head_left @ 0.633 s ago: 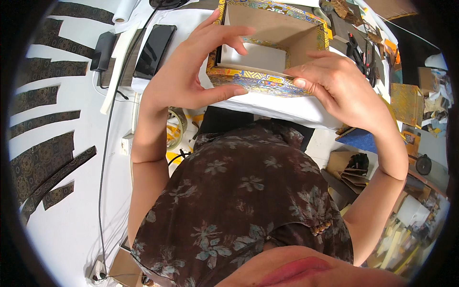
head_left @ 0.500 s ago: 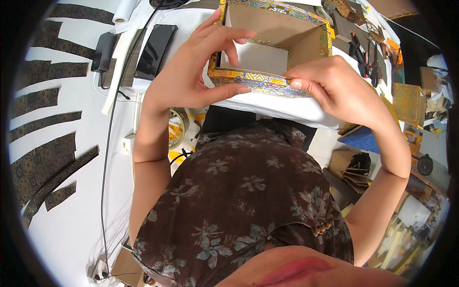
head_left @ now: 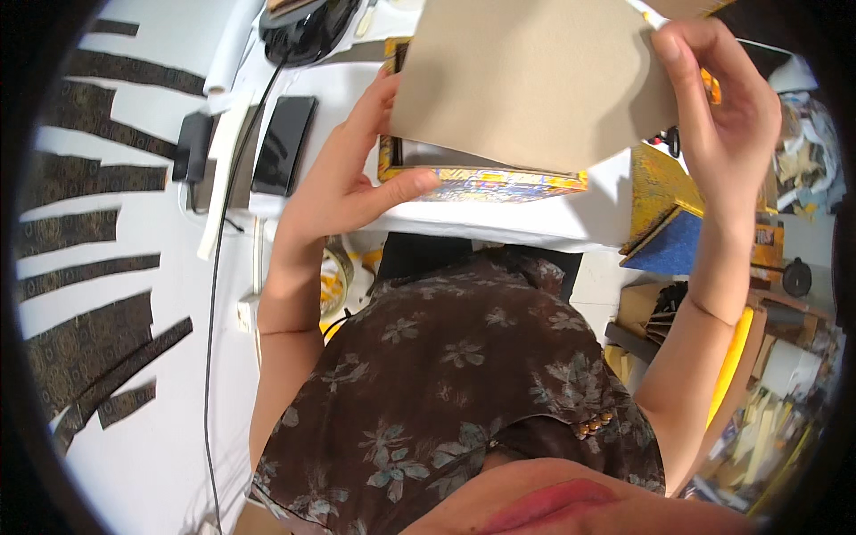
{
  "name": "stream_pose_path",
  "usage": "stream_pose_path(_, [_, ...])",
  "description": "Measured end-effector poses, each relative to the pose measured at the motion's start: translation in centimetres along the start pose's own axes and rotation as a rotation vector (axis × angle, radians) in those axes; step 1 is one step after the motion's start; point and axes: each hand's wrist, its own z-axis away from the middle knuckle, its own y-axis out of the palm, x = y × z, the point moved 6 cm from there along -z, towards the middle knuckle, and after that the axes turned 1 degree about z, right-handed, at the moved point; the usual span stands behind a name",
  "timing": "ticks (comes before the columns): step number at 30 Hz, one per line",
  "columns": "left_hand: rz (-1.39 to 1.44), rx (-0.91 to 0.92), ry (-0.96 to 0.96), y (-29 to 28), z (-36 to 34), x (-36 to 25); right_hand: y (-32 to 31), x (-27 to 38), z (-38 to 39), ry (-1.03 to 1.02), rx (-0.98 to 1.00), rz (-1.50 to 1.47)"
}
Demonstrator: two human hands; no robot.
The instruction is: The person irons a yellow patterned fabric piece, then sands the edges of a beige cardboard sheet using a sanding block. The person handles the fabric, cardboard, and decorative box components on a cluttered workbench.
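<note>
Right hand (head_left: 727,98): fingers pinch the three-o'clock edge of the cardboard (head_left: 526,80)
Left hand (head_left: 337,178): fingers around eight-o'clock corner of the box (head_left: 499,185); cannot tell if gripping
Box: partly beneath cardboard
Phone (head_left: 285,145): box's nine o'clock

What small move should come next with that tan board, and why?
Probably turn the tan board slightly with the right hand, squaring it to the patterned box: its near edge looks askew to the box's near rim. The left hand, at the box's left side, seems placed to steady it.
</note>
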Motion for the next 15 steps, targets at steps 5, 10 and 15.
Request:
stream_pose_path(5, [0.050, -0.215, 0.073, 0.0, -0.4, -0.1, -5.0, 1.5, -1.4, -0.070, -0.499, 0.174])
stream_pose_path(10, [0.423, -0.271, 0.187, 2.5, -0.6, -3.3, 1.8, 5.4, 4.8, -0.236, -0.533, 0.143])
stream_pose_path(15, [0.770, -0.711, -0.237, 3.7, 0.0, 0.2, 8.8, 8.4, 7.9, -0.587, -0.482, 0.043])
